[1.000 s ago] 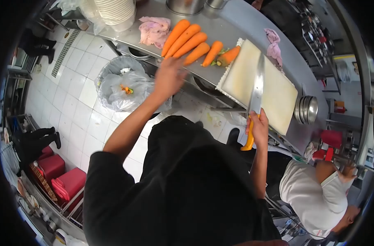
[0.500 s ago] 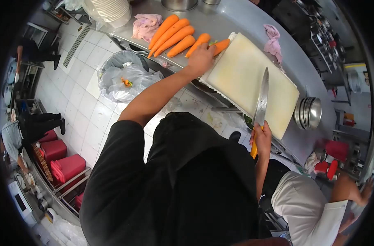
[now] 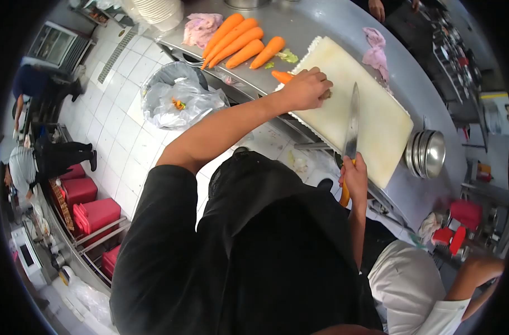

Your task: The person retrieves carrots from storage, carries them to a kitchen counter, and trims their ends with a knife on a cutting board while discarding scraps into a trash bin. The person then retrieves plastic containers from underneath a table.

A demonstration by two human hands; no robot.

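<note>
L hand [image 3: 310, 88] is closed round a carrot [image 3: 282, 77], over the L end of the white board [image 3: 358, 120]; the orange tip sticks out to the L, past the board's edge, & the stem end shows by the fingers. Can't tell if carrot touches board. R hand [image 3: 353, 170] grips the knife [image 3: 352, 124] by its yellow handle, blade over the board, tip pointing away from the body; can't tell if blade touches.

Five more carrots [image 3: 236, 44] lie side by side on the metal table [image 3: 305, 22], L of board, w/ green bits [image 3: 288, 56] next to them. Pink cloth [image 3: 202, 30] just beyond, another [image 3: 374, 51] nr board's far edge. Steel bowls [image 3: 429, 153] sit nested on their side, R of board. Lined bin [image 3: 159, 106] below table, orange & green scraps [image 3: 178, 104] inside.
</note>
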